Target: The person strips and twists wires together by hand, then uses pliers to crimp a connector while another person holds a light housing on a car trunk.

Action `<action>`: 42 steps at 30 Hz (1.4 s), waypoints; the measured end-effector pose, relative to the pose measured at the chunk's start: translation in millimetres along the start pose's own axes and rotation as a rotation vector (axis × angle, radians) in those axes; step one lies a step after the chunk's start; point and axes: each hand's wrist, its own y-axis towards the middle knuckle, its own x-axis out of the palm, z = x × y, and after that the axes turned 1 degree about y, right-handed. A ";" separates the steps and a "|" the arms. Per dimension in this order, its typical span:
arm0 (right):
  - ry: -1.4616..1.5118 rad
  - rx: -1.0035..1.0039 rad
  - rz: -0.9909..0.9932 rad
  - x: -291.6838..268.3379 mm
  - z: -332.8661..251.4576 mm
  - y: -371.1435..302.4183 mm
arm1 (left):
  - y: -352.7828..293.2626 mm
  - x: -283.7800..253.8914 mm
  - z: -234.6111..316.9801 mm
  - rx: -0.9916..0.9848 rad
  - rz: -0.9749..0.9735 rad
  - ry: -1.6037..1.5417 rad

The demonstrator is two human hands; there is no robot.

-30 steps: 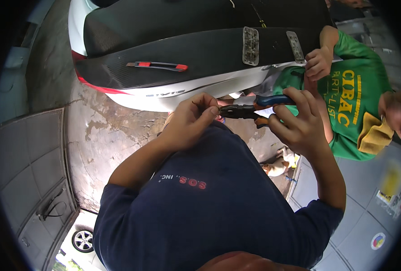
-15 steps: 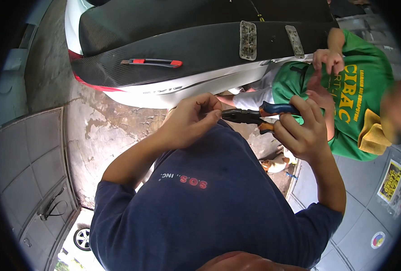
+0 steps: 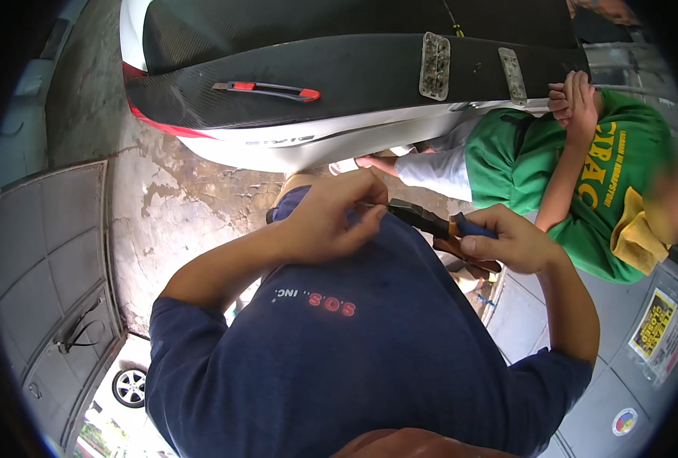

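Note:
My right hand (image 3: 518,240) is wrapped round a pair of pliers (image 3: 419,217) with blue and orange handles, held in front of my chest. Their dark jaws point left toward my left hand (image 3: 335,214), whose thumb and fingers are pinched together beside the tips. Something thin and small shows at those fingertips, too little to name. Beyond my hands, a red and black snap-off utility knife (image 3: 266,91) lies on a black carbon-patterned car spoiler (image 3: 339,76), its blade bared to the left.
Two clear, ridged plastic strips (image 3: 434,66) rest on the spoiler's right part. A white car (image 3: 239,153) stands beneath it. On the right is a person in a green shirt (image 3: 621,153), hands clasped. Grey panelled gates (image 3: 49,252) flank the cracked floor (image 3: 171,206).
The pliers have turned so their handles slope down to the right, and my right hand has lowered with them. The person in green has brought both hands together, higher up.

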 end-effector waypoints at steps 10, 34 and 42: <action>-0.269 -0.235 0.267 0.4 6.7 19.1 | -1.7 -14.5 -3.7 -0.320 0.055 -0.375; -1.477 -0.986 0.640 -7.7 -3.1 52.3 | 5.2 -28.2 -21.3 -0.475 -0.203 -0.650; -1.430 -0.938 0.663 -4.3 -12.8 47.7 | 1.0 -27.8 -25.2 -0.409 -0.110 -0.748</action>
